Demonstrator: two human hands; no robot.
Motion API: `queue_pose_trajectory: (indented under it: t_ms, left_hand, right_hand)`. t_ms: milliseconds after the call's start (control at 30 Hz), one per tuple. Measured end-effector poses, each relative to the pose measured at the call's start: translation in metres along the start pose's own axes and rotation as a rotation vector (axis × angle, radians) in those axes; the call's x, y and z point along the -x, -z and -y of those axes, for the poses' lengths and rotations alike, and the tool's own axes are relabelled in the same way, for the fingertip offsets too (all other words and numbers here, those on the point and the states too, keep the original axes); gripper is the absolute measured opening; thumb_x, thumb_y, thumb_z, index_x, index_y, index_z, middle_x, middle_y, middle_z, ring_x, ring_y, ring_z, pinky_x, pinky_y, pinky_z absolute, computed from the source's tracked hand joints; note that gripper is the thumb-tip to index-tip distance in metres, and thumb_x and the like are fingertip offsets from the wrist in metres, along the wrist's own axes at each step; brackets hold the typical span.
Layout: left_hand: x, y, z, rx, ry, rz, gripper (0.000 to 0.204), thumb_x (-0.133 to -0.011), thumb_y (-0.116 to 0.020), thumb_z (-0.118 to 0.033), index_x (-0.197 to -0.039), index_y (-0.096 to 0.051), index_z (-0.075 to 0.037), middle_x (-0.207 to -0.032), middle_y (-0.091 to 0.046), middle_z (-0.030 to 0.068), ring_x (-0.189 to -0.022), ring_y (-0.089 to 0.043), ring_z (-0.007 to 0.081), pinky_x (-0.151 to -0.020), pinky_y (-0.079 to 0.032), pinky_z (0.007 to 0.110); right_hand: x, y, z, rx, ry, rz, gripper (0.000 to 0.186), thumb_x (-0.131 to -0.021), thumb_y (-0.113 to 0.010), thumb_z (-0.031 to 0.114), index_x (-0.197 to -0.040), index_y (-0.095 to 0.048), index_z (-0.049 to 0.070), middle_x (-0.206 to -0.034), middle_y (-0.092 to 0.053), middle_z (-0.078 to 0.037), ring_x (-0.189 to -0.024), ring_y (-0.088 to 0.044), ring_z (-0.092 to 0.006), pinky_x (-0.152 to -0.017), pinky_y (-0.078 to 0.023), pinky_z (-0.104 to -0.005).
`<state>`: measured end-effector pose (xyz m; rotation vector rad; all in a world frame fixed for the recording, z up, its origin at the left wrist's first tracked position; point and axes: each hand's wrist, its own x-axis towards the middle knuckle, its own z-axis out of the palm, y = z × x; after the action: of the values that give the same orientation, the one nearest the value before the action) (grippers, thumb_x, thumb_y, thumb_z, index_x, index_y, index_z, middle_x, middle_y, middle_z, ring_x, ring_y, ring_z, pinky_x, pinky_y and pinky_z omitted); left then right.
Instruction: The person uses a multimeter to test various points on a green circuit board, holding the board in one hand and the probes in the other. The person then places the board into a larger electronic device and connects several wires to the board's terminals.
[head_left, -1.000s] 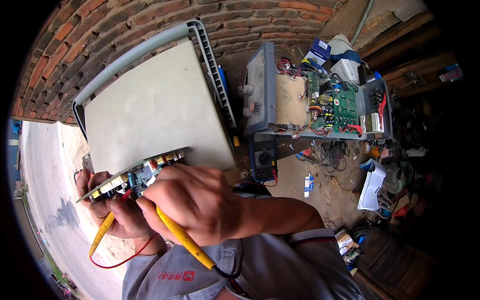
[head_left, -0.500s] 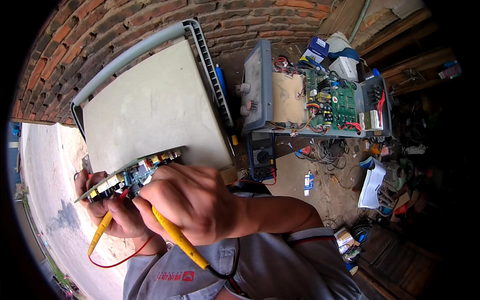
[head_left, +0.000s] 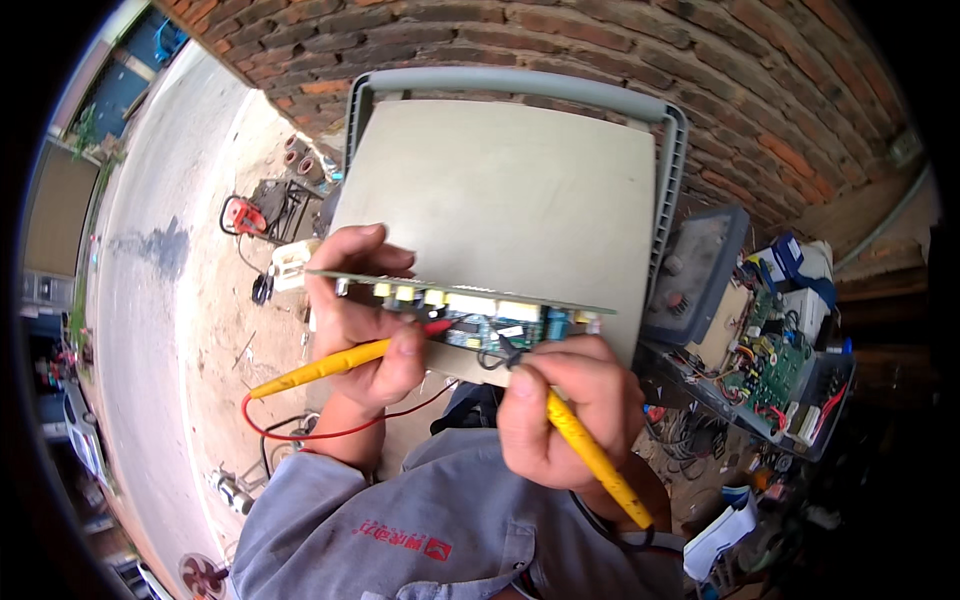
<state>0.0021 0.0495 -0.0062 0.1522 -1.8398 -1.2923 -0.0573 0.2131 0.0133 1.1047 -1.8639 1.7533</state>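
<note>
My left hand point(head_left: 352, 325) is closed on the left end of a green circuit board point(head_left: 560, 302), held edge-on with its components toward me. Between the same hand's thumb and fingers lies a yellow test probe with a red tip and red lead point(head_left: 318, 371), its tip at the board. My right hand point(head_left: 585, 405) pinches a second yellow test probe, with a black tip and black lead point(head_left: 598, 458). That black tip reaches the components near the board's middle; exact contact is too small to tell. Behind the board is a large beige panel point(head_left: 510, 190) with a grey handle frame.
An opened grey device point(head_left: 697, 262) with exposed green boards and wires stands at the right. A brick wall point(head_left: 560, 45) rises behind. Cables point(head_left: 690, 440) and clutter lie on the lower right floor. A paved road point(head_left: 160, 220) runs along the left.
The view has swung left, so the panel sits nearer the middle. The board has turned more level and shows its components. My right hand has moved off the left hand, toward the board's right part.
</note>
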Motion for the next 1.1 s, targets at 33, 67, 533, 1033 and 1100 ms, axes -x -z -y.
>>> queue_pose_trajectory:
  t_ms: [33, 67, 533, 1033, 1100]
  left_hand:
    - [0.000, 0.000, -0.001, 0.001, 0.014, -0.015, 0.080, -0.082, -0.070, -0.043, -0.134, -0.037, 0.008, -0.119, -0.051, 0.0167, -0.098, -0.055, 0.0198, -0.084, -0.047, 0.030]
    - [0.000, -0.002, -0.001, 0.017, 0.032, -0.018, 0.080, -0.082, -0.070, -0.043, -0.134, -0.036, 0.007, -0.120, -0.051, 0.0167, -0.100, -0.055, 0.0201, -0.086, -0.046, 0.030]
    - [0.007, 0.024, 0.020, 0.213, -0.154, 0.104, 0.020, -0.086, -0.068, -0.024, -0.089, -0.057, -0.008, -0.130, -0.041, 0.0250, -0.119, -0.047, 0.0362, -0.095, -0.045, 0.044]
    - [-0.006, 0.024, 0.015, 0.972, 0.227, -0.260, 0.023, -0.097, -0.053, -0.031, -0.092, -0.050, -0.009, -0.115, -0.050, 0.0089, -0.102, -0.046, 0.0224, -0.083, -0.040, 0.037]
    - [-0.012, 0.033, 0.018, 1.161, 0.294, -0.235, 0.021, -0.097, -0.052, -0.030, -0.092, -0.051, -0.009, -0.112, -0.051, 0.0061, -0.097, -0.046, 0.0208, -0.081, -0.040, 0.036]
  right_hand:
    - [-0.002, 0.000, 0.001, 0.012, 0.003, 0.025, 0.021, -0.079, -0.070, 0.004, -0.095, -0.056, -0.001, -0.071, -0.060, -0.009, -0.052, -0.060, -0.0239, -0.047, -0.049, -0.0332]
    - [-0.003, 0.002, 0.002, 0.040, 0.001, 0.042, 0.021, -0.080, -0.069, 0.004, -0.095, -0.056, -0.001, -0.072, -0.061, -0.009, -0.053, -0.060, -0.0239, -0.047, -0.049, -0.0331]
    - [0.029, 0.005, 0.002, -0.567, -0.280, -0.297, 0.028, -0.097, -0.054, 0.027, -0.087, -0.044, 0.003, -0.069, -0.052, -0.013, -0.057, -0.053, -0.0233, -0.055, -0.047, -0.0376]
    - [0.034, 0.004, -0.001, -0.567, -0.275, -0.260, 0.031, -0.098, -0.052, 0.029, -0.089, -0.043, 0.001, -0.071, -0.052, -0.014, -0.061, -0.053, -0.0233, -0.061, -0.049, -0.0385]
    - [0.034, 0.004, -0.002, -0.578, -0.265, -0.249, 0.031, -0.098, -0.052, 0.029, -0.090, -0.042, 0.001, -0.071, -0.052, -0.014, -0.062, -0.053, -0.0236, -0.061, -0.049, -0.0387]
